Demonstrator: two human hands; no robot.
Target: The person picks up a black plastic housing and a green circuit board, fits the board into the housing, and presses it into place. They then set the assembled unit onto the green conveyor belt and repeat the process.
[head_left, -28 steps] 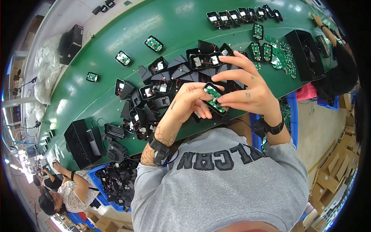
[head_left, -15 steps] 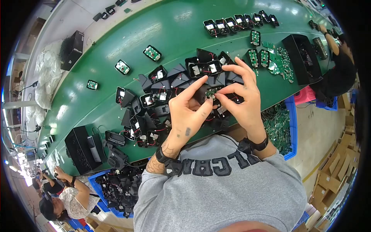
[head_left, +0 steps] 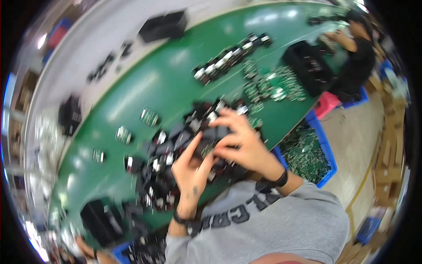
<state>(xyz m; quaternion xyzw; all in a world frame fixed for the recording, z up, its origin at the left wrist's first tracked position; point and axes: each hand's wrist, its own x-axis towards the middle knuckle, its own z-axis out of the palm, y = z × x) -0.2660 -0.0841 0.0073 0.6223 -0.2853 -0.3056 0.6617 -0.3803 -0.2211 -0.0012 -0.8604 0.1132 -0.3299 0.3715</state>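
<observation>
A small green circuit board is between my hands, over a heap of black plastic housings with white parts and red wires. My left hand pinches the board near its thumb tip, index finger stretched up. From the other side, the thumb and index finger of my right hand close on it, while its other fingers are raised. Motion blur hides the board's details. Several black housings in a slanting row stand farther back on the green table.
Loose green boards lie at the right beside a black box. A blue bin of boards stands below the table's right edge. Another black box sits front left. A co-worker in black is at the far right.
The whole view has swung and blurred, so the table scene appears turned. Both hands still hold the board between them, now lower and farther left in the picture.
</observation>
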